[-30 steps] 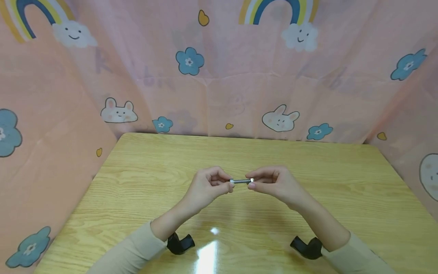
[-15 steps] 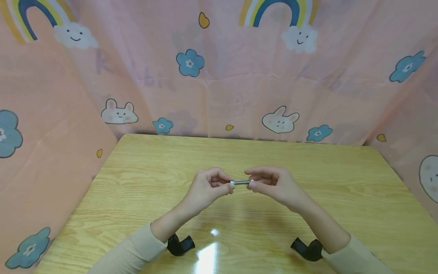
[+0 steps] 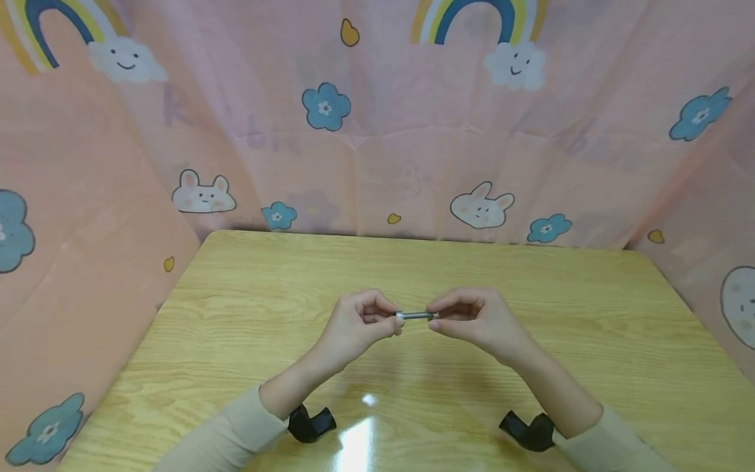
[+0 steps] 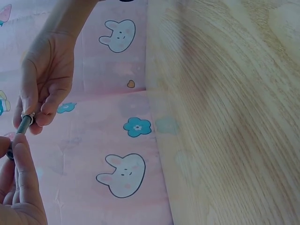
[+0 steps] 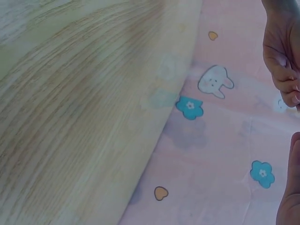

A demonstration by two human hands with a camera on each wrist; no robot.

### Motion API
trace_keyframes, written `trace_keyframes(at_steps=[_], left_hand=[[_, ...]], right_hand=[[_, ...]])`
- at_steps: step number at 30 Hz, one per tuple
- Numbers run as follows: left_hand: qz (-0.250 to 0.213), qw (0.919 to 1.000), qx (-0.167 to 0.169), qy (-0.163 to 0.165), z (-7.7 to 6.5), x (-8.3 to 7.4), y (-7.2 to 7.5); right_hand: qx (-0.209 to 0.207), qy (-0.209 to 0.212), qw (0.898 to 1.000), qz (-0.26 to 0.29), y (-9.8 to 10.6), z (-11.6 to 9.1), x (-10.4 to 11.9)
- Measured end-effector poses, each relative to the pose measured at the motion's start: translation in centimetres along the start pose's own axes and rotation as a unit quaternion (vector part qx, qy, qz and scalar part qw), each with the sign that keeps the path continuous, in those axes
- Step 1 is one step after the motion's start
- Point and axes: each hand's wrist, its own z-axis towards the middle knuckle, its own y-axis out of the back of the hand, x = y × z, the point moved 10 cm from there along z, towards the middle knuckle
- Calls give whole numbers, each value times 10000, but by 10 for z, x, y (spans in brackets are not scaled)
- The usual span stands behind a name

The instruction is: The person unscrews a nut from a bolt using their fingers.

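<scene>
A metal bolt [image 3: 416, 315] with a threaded shank is held level above the table between both hands. My left hand [image 3: 364, 322] pinches its head end between thumb and forefinger. At the other end, my right hand [image 3: 472, 318] pinches a small nut [image 3: 436, 316] with thumb and fingertips. In the left wrist view the bare threads of the bolt [image 4: 24, 125] show between the two hands, and the nut [image 4: 30, 118] lies partly hidden under the right fingers. The right wrist view catches both hands only at its right edge, with the bolt out of frame.
A wood-grain table [image 3: 295, 275] lies under the hands. Pink printed cloth [image 3: 389, 151] hangs behind it and along both sides. Black curved pieces [image 3: 311, 423] sit by each wrist at the sleeve cuffs. Light glares off the table near the front.
The right fingers loosened off the nut, with the forefinger lifted half a second ago, and now pinch it again. The left hand stays in place on the bolt head.
</scene>
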Motion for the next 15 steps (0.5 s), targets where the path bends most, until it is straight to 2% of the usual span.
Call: trace_keyframes(at_steps=[4,11,15], left_hand=[[31,10000,1,6,1,-1,0],[16,9999,-7,103,-1,3,1],[51,9999,8,91,-1,4,1]], right_hand=[[58,81,9999,-41,0,0,2],[318,-489,9983,-90,-5,1,-6],[253,-395,9987,-207,-4,0,-4]])
